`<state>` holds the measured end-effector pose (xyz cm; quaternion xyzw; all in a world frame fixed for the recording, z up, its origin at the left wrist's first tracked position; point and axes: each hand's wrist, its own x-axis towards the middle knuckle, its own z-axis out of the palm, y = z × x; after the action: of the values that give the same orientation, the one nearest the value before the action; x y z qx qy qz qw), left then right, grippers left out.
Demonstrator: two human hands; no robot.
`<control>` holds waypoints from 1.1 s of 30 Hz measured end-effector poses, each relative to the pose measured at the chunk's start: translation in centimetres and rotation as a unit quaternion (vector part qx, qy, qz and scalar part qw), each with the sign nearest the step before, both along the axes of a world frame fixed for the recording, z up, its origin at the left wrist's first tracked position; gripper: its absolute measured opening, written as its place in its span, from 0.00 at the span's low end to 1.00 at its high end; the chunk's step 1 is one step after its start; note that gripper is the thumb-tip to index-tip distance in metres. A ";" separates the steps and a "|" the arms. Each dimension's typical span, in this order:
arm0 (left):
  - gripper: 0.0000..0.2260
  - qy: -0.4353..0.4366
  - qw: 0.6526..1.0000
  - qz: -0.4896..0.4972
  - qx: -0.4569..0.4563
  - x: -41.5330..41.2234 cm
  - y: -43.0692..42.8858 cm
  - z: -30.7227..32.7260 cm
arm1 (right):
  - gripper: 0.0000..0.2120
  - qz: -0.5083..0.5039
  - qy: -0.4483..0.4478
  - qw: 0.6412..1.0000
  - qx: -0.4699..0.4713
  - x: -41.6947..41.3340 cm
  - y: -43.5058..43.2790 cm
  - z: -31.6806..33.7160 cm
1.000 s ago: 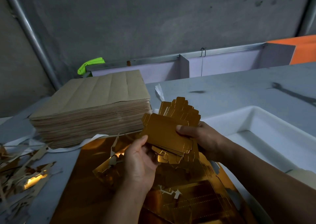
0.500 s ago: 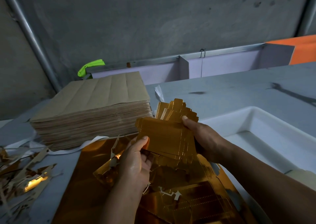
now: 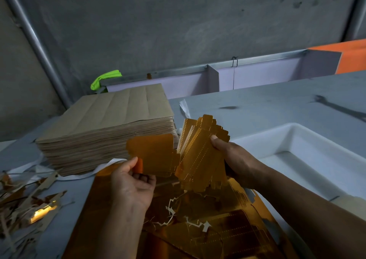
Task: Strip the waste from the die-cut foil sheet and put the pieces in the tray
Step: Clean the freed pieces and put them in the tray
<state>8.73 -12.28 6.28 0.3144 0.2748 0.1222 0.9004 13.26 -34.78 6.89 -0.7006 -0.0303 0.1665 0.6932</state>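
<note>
My right hand grips a fanned bundle of gold die-cut pieces, held upright above the table. Between thumb and fingers of my left hand is pinched the lower left corner of a single gold piece, which lies flat to the left of the bundle and touches it. Below both hands the gold foil sheet lies on the table with torn white-edged gaps in it. The white tray stands to the right, and the part of it I can see holds nothing.
A thick stack of brown paper sheets stands at the back left. Strips of gold and brown waste are heaped at the left edge. The grey table runs back to a low white partition and a concrete wall.
The single gold piece has swung out to the left, away from the front of the bundle, with my left hand following it. My right hand has shifted its hold higher on the bundle.
</note>
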 end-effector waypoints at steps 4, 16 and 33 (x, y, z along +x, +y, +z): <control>0.07 -0.001 1.000 0.002 0.002 -0.1 -0.2 -0.2 | 0.18 0.001 -0.001 1.000 -0.008 -0.2 0.0 0.2; 0.08 -0.015 0.998 -0.001 0.067 -0.2 -2.2 -0.5 | 0.23 -0.014 -0.003 0.999 -0.048 0.0 0.2 0.1; 0.08 -0.024 0.999 0.023 0.029 -0.3 -1.6 -0.2 | 0.27 -0.009 0.000 0.999 -0.047 0.0 0.0 0.1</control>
<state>8.46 -13.91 6.11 0.3310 0.2566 0.1586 0.8941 13.26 -34.75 6.95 -0.7324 -0.0164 0.1615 0.6612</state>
